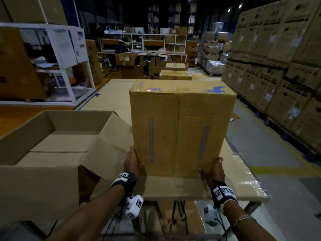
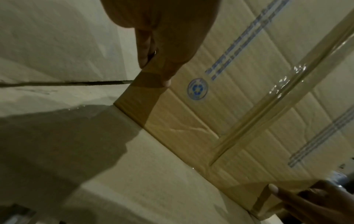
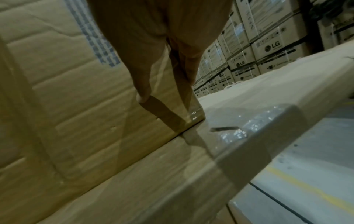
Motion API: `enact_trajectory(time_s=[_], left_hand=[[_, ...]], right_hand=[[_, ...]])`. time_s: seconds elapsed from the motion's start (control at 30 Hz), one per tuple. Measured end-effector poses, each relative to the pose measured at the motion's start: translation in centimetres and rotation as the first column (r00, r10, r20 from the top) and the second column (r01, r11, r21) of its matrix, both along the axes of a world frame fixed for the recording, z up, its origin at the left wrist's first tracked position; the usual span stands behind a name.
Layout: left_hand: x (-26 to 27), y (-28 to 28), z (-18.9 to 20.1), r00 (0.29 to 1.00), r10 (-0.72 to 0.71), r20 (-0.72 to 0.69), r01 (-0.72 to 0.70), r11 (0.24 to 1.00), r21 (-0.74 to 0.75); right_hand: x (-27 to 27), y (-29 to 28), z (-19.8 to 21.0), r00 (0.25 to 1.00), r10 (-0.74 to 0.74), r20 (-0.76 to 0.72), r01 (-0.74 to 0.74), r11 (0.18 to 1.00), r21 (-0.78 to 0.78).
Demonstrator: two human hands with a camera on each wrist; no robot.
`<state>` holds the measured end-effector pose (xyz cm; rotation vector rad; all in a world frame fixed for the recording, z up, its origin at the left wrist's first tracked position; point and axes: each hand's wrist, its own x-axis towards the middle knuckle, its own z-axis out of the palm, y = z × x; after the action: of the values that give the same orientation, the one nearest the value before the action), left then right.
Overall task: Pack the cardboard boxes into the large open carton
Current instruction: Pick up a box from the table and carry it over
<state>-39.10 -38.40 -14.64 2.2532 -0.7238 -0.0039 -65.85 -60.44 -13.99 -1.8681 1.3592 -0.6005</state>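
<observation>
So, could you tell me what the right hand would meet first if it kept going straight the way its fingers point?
Nothing ahead but the tall taped brown cardboard box it already grips: the right hand clasps its lower right corner. Going on forward, it would just slide along the box's side above the cardboard-covered table; depth beyond is unclear.

Dim warehouse, small ceiling lights (image 1: 240, 5) far off, wrist views soft, edges bowed

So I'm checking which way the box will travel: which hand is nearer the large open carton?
Left. The left hand grips the taped box at its lower corner beside the large open carton's flap; the right hand grips the far corner.
</observation>
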Motion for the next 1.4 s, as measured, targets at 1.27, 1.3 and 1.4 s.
enact_trajectory(time_s=[1.27,1.3,1.4], left_hand=[[-5.7,3.1,24.7,0.890,0.028,0.455,0.124,0.946,-0.301],[-6.1,3.6,24.5,0.894,0.024,0.448,0.138,0.936,-0.324],[-7.2,4.9,23.5,0.891,0.056,0.450,0.137,0.912,-0.386]], right_hand=[[-1.2,3.8,19.3,0.956,0.136,0.261,0.178,0.440,-0.880],[-1.5,4.1,19.0,0.949,0.151,0.277,0.191,0.423,-0.886],[-2.3,5.0,18.5,0.941,0.172,0.292,0.202,0.408,-0.891]])
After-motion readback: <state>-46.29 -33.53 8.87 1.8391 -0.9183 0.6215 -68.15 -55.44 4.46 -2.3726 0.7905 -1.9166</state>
